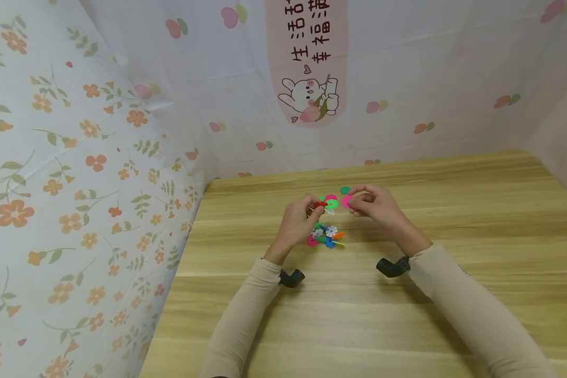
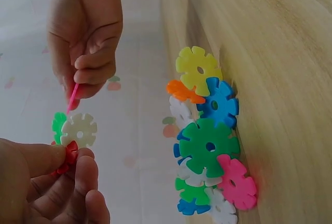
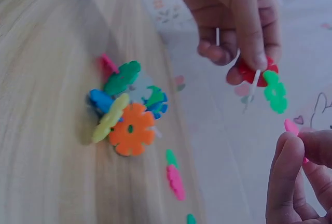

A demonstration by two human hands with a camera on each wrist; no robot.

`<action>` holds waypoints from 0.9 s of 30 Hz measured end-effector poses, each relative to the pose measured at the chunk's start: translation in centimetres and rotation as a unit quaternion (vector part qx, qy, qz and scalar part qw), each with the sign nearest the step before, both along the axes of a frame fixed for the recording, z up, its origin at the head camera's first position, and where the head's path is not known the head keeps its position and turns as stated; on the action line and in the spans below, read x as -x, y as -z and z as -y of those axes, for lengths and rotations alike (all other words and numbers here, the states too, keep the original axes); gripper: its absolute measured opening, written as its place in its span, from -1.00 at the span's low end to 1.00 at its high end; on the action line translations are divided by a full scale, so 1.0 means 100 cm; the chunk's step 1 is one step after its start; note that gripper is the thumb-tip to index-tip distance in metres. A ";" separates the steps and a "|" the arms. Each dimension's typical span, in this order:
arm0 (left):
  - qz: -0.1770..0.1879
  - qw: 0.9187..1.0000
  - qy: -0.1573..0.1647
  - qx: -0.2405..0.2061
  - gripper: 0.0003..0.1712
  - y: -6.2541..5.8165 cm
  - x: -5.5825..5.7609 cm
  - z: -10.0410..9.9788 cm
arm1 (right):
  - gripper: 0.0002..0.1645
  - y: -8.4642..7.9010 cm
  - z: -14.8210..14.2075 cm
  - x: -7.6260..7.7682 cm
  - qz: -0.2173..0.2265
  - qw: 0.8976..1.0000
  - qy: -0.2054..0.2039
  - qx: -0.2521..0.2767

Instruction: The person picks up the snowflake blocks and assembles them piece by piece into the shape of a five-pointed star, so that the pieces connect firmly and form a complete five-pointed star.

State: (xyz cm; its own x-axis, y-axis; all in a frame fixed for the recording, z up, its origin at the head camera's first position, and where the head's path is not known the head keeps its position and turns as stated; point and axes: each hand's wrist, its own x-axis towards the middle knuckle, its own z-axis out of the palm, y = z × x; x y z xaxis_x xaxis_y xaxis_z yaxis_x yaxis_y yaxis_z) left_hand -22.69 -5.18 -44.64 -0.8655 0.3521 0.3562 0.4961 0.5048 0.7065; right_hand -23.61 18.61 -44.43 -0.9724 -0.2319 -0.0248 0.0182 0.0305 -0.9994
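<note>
My left hand [image 1: 296,219] pinches a red snowflake disc [image 2: 71,154] between thumb and fingers. Joined to it are a white disc [image 2: 80,130] and a light green disc [image 3: 276,92]. My right hand [image 1: 377,206] pinches a pink snowflake disc [image 3: 291,127], seen edge-on in the left wrist view, close to the light green disc. Whether these two touch, I cannot tell. Nearer to me on the table stands a cluster of interlocked discs [image 2: 210,143] in green, blue, yellow, orange, white and pink.
Loose discs lie on the wooden table [image 1: 340,315] beyond the hands, among them a dark green disc [image 1: 345,190] and another pink disc [image 3: 175,181]. A patterned cloth [image 1: 406,63] hangs behind the table. Black curved pieces [image 1: 393,266] protrude at both wrists.
</note>
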 end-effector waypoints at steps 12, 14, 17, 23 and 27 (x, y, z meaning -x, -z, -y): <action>-0.003 1.000 0.014 -0.003 -0.93 -0.005 -0.002 -0.002 | -0.62 -0.006 -0.001 -0.002 -0.066 0.997 -0.022 -0.036; -0.004 1.000 0.014 -0.002 -0.93 -0.005 -0.002 -0.002 | -0.65 -0.006 -0.001 -0.003 -0.078 0.996 -0.025 -0.046; -0.002 1.000 0.017 -0.005 -0.92 -0.006 -0.001 -0.002 | -0.68 -0.007 0.001 -0.003 -0.090 0.994 -0.024 -0.062; 0.005 1.000 0.014 0.001 -0.91 -0.008 -0.003 -0.003 | -0.67 -0.012 0.004 -0.006 -0.110 0.990 -0.022 -0.091; 0.009 1.000 0.013 0.004 -0.92 -0.009 -0.004 -0.003 | -0.68 -0.014 0.005 -0.007 -0.125 0.986 -0.016 -0.108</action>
